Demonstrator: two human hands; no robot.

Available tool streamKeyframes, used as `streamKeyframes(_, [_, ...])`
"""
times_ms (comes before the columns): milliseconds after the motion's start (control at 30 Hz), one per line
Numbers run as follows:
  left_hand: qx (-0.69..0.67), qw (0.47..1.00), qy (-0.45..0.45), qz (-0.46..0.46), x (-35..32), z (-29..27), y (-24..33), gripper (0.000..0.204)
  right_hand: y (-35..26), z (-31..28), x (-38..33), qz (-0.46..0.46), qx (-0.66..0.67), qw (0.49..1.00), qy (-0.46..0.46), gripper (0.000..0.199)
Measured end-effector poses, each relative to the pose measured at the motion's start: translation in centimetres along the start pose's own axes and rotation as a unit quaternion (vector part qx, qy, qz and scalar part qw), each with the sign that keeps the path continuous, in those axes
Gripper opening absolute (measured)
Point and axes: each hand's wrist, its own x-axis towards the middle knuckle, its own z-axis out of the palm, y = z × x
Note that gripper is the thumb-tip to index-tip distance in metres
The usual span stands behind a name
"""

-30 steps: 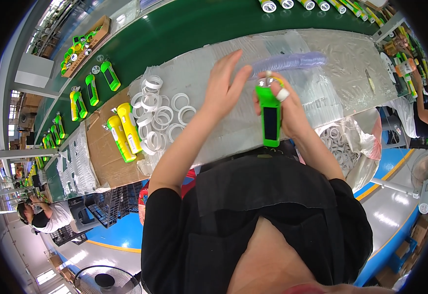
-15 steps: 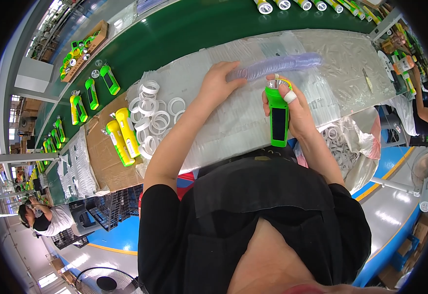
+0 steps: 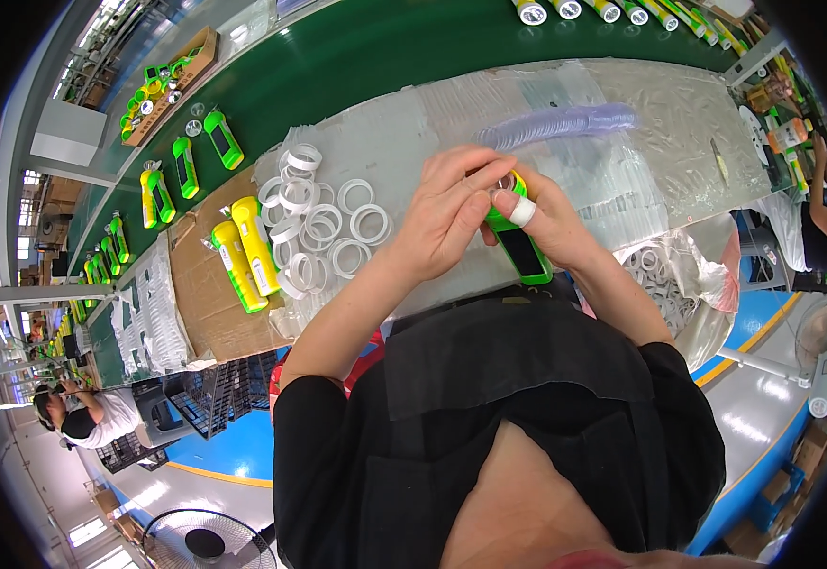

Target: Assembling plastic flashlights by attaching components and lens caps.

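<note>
My right hand, white tape round its thumb, grips a green flashlight with a dark panel on its body. The flashlight tilts, head end away from me. My left hand is closed at the flashlight's head, its fingertips against the rim. Whatever those fingers hold is hidden; only a clear edge shows between the hands. Just beyond lies a long curved stack of clear, thin discs. To the left, loose white rings are heaped on the plastic-covered bench.
Two yellow-green flashlights lie on cardboard at the left. More flashlights stand along the green conveyor belt, and others lie at the far right. A bag of white rings hangs beside my right forearm. A blade-like tool lies at the right.
My left hand has left the stack of clear discs and come to the flashlight's head. The right hand has shifted slightly left, and the flashlight is now more tilted.
</note>
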Motion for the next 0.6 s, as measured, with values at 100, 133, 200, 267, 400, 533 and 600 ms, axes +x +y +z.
streamKeyframes(100, [-0.014, 0.999, 0.024, -0.017, -1.0, 0.2, -0.3, 0.038, 0.9, 0.3, 0.6, 0.021, -0.007, 0.999, -0.032, 0.039])
streamKeyframes(133, [-0.027, 0.998, 0.043, -0.038, -1.4, 0.4, -0.4, 0.037, 1.0, 0.7, 0.7, 0.024, -0.006, 0.999, -0.039, 0.039])
streamKeyframes(200, [-0.018, 0.997, 0.056, -0.039, -1.7, 0.6, -0.7, 0.037, 1.2, 1.6, 1.1, 0.043, 0.045, 0.998, -0.024, 0.037])
streamKeyframes(267, [-0.009, 0.998, 0.055, -0.028, -1.7, 0.1, -1.1, 0.037, 1.4, 1.4, 1.5, 0.028, 0.050, 0.998, -0.027, 0.036])
streamKeyframes(400, [0.100, 0.988, 0.115, -0.038, -0.7, -2.9, -0.7, 0.040, 0.8, 0.6, 3.9, -0.118, 0.000, 0.991, -0.056, 0.039])
streamKeyframes(533, [0.340, 0.919, 0.003, -0.201, -0.4, -8.1, -2.9, 0.053, 0.5, 0.0, 6.6, -0.179, -0.047, 0.982, 0.041, 0.048])
streamKeyframes(600, [0.396, 0.778, -0.303, -0.382, 1.0, -8.9, -3.2, 0.060, 2.3, -0.2, 7.2, -0.153, -0.067, 0.985, 0.037, 0.033])
